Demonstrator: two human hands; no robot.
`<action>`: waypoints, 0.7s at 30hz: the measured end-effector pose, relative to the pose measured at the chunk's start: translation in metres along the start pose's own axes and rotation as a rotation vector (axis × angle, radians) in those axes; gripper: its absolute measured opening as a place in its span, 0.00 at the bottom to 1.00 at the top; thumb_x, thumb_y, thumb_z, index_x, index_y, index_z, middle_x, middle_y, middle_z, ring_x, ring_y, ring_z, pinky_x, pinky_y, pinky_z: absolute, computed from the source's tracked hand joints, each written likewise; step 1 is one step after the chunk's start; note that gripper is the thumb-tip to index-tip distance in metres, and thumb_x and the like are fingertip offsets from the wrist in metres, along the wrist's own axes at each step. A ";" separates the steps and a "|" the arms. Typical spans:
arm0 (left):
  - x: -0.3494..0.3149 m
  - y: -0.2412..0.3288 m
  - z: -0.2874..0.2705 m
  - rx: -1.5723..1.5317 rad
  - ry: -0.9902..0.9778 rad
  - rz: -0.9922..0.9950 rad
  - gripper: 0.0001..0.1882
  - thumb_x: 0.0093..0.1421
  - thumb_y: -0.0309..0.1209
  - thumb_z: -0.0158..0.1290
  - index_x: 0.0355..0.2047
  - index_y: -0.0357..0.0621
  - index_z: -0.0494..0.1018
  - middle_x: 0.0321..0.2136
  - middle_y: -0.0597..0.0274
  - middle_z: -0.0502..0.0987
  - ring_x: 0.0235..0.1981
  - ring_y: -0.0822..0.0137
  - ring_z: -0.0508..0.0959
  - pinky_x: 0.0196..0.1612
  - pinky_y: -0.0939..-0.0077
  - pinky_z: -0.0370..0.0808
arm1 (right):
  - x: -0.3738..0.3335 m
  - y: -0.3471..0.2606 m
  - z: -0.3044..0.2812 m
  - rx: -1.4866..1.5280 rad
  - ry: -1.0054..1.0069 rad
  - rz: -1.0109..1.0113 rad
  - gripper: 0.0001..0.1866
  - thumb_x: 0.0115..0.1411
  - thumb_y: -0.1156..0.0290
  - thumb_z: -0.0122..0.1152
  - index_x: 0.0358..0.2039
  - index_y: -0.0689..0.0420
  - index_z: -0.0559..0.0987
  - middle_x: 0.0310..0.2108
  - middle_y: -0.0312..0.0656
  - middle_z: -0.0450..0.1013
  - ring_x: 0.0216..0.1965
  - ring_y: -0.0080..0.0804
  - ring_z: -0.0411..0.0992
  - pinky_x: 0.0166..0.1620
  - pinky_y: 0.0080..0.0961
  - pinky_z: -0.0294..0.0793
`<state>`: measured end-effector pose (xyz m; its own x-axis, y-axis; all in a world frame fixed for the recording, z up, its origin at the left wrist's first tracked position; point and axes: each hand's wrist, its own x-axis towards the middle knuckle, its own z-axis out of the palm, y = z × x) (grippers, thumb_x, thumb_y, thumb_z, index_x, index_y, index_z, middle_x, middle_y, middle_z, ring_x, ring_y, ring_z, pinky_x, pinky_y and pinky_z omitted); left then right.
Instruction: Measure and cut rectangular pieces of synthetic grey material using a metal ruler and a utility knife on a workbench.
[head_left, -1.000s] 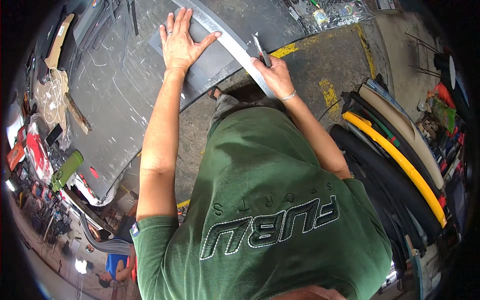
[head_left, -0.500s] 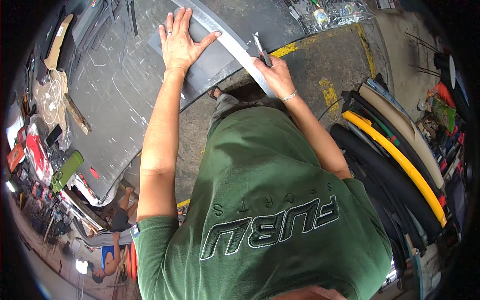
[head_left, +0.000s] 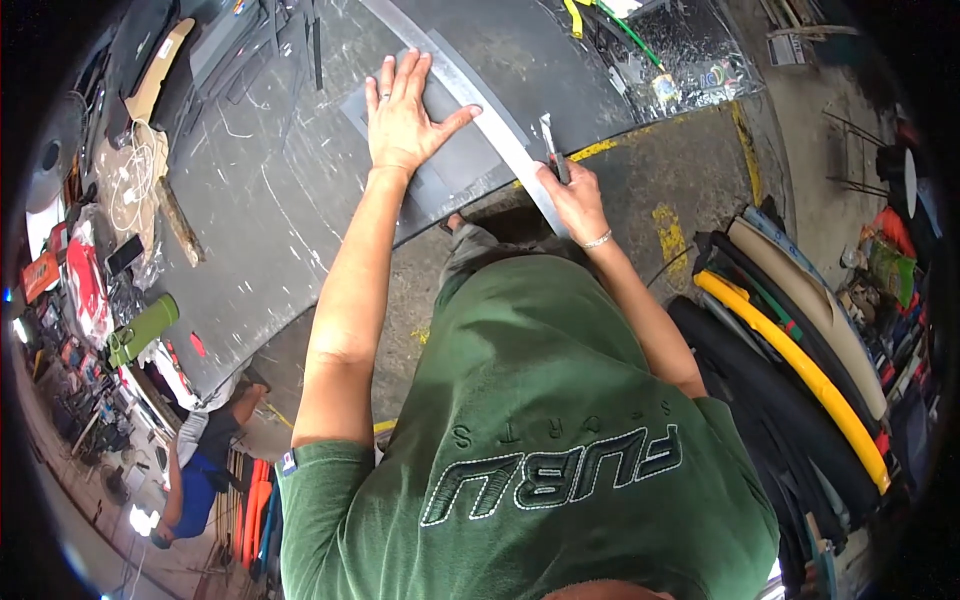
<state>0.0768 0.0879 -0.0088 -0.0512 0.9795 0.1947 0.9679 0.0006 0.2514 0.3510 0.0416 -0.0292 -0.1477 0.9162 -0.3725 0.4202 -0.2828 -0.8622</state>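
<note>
My left hand (head_left: 405, 125) lies flat with fingers spread on a thin dark grey sheet (head_left: 455, 165), its thumb against a long metal straightedge (head_left: 490, 122). The straightedge crosses the sheet at a slant, and its near end sticks out past the table edge. Beside that end, my right hand (head_left: 576, 205) is closed on a utility knife (head_left: 557, 160), blade pointing away from me. The right thumb rests on or against the straightedge; I cannot tell whether it presses on it. The blade appears clear of the sheet.
The dark worktable (head_left: 290, 180) carries grey offcut strips (head_left: 225, 45), a wooden stick (head_left: 180, 225), a phone (head_left: 124, 255) and a green roll (head_left: 145, 328). Rolled material (head_left: 790, 370), one roll yellow, stands at right. Another person (head_left: 200, 490) is at lower left.
The view has shifted, so table and hands appear lower and farther right. Both hands keep their places on the straightedge and knife. The person at lower left has changed posture.
</note>
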 end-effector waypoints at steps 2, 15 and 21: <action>0.000 0.001 -0.001 -0.001 -0.014 -0.006 0.55 0.51 0.72 0.59 0.69 0.46 0.65 0.71 0.59 0.62 0.75 0.51 0.53 0.75 0.43 0.43 | 0.001 0.003 0.003 -0.063 0.030 -0.016 0.17 0.63 0.59 0.69 0.33 0.64 0.83 0.22 0.30 0.71 0.27 0.17 0.64 0.32 0.26 0.68; -0.001 0.000 0.001 -0.031 -0.016 -0.021 0.55 0.51 0.72 0.58 0.68 0.47 0.65 0.71 0.59 0.63 0.75 0.51 0.53 0.75 0.42 0.43 | 0.001 0.000 0.001 0.001 0.007 0.024 0.19 0.61 0.56 0.68 0.35 0.62 0.84 0.25 0.37 0.76 0.28 0.24 0.70 0.37 0.29 0.72; -0.001 0.002 -0.001 -0.022 -0.031 -0.032 0.54 0.51 0.71 0.60 0.69 0.49 0.64 0.71 0.59 0.62 0.75 0.52 0.53 0.76 0.45 0.43 | 0.003 0.012 0.005 0.003 0.005 0.048 0.22 0.60 0.52 0.68 0.38 0.60 0.85 0.26 0.44 0.81 0.28 0.29 0.75 0.41 0.32 0.75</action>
<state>0.0785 0.0868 -0.0075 -0.0740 0.9849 0.1567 0.9603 0.0280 0.2776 0.3511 0.0395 -0.0424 -0.1231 0.9027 -0.4122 0.4240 -0.3277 -0.8443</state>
